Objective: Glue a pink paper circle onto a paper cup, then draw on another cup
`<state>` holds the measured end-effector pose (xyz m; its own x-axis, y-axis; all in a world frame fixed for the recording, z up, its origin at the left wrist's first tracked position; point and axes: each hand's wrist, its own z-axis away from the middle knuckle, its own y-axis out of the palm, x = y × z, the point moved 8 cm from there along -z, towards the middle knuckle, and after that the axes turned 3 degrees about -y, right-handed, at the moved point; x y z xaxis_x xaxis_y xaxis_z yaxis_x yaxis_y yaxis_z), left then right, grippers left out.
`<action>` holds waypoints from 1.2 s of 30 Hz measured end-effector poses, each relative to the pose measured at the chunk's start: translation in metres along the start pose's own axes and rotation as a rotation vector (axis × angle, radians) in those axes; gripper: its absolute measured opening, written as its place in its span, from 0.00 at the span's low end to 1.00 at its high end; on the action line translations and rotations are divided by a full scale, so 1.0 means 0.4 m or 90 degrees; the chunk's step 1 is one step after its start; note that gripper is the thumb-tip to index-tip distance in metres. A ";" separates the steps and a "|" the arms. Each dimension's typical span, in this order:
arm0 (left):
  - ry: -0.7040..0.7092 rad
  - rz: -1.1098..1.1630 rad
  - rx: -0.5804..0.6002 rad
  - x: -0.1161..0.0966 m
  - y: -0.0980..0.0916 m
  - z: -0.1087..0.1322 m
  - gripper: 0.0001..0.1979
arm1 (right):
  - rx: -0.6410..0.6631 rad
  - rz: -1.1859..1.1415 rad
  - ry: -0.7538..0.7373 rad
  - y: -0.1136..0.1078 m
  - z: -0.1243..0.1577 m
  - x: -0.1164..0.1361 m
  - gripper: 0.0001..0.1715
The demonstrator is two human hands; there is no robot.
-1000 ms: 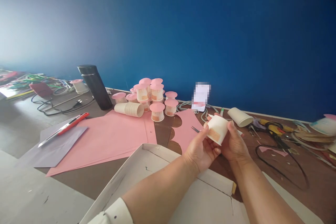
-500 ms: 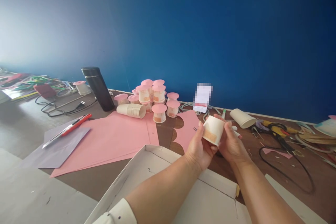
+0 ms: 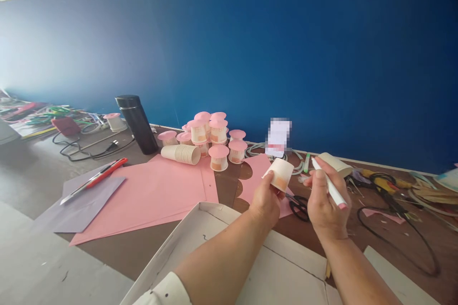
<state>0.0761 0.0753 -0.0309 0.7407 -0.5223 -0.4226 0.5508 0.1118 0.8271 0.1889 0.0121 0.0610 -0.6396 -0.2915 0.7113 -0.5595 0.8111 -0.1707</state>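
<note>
My left hand (image 3: pixel 266 200) is closed around a white paper cup (image 3: pixel 282 171), held upside down and tilted, with an orange patch coloured on its side. In my right hand (image 3: pixel 327 207) is a white marker pen (image 3: pixel 332 188) with a pink end, its tip pointing up and left, apart from the cup. Black-handled scissors (image 3: pixel 298 206) lie between my hands, on the table beside a pink sheet with scalloped cut-outs (image 3: pixel 255 178). A green-and-white marker (image 3: pixel 307 163) lies behind them.
Several paper cups with pink round tops (image 3: pixel 218 155) are piled near the blue wall (image 3: pixel 250 47). Left of them are nested cups (image 3: pixel 181 154), a black flask (image 3: pixel 138 126), pink sheets (image 3: pixel 150 190) and a red utility knife (image 3: pixel 95 178). A white box lid (image 3: pixel 286 252) lies nearest me; cables (image 3: pixel 400 238) sprawl right.
My right hand has left the cup and now holds the white marker, further right. The left hand keeps the cup, shifted slightly left and tilted more. The scissors' handles have come into view.
</note>
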 end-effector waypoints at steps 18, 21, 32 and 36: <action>-0.007 0.001 -0.012 0.008 -0.013 -0.022 0.15 | 0.057 0.086 -0.099 0.029 0.024 0.016 0.14; -0.008 -0.004 -0.015 0.009 -0.015 -0.021 0.15 | 0.057 0.095 -0.099 0.030 0.024 0.018 0.14; -0.028 -0.015 -0.022 0.014 -0.007 -0.008 0.13 | 0.052 0.128 -0.088 0.027 0.021 0.011 0.15; -0.033 -0.015 -0.020 0.015 -0.006 -0.004 0.13 | 0.046 0.130 -0.095 0.025 0.022 0.014 0.15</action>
<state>0.0798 0.0732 -0.0360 0.7075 -0.5676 -0.4211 0.5798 0.1254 0.8051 0.1752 0.0143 0.0574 -0.8105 -0.2014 0.5500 -0.4439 0.8239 -0.3524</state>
